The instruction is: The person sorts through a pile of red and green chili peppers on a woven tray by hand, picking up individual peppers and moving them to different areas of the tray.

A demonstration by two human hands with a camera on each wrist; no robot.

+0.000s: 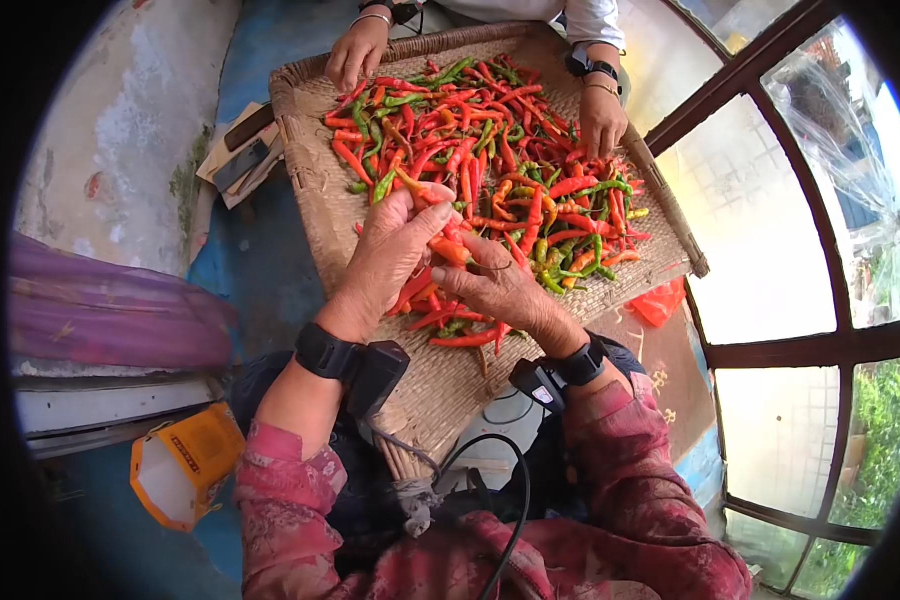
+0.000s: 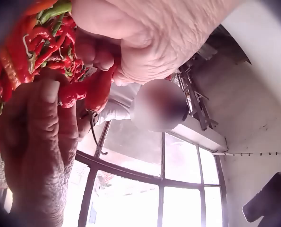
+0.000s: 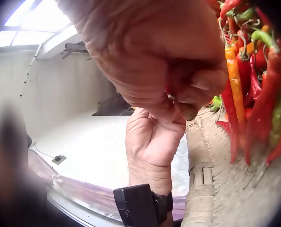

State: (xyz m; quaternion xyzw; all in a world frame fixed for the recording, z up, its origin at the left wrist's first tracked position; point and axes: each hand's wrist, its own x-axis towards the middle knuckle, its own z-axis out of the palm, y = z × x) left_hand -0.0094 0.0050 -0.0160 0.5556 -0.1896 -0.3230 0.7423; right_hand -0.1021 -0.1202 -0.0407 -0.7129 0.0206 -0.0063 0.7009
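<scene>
Red and green peppers (image 1: 470,130) lie heaped on a woven tray (image 1: 315,200). Over the heap's near part, my left hand (image 1: 385,250) grips several red peppers (image 1: 450,250), thumb on top. My right hand (image 1: 505,290) is close beside it, fingers bent at the stem end of an orange-red pepper. In the left wrist view, a red pepper (image 2: 99,92) with a long stem shows between the left hand (image 2: 154,33) and the right hand (image 2: 41,142). The right wrist view shows the hands meeting, the right hand (image 3: 150,56) covering most of the peppers.
Across the tray, another person's two hands (image 1: 358,52) touch the far and right parts of the heap. An orange and white container (image 1: 185,465) stands at lower left. Cables hang by the tray's near corner. A red bag (image 1: 658,300) lies beyond its right edge, near windows.
</scene>
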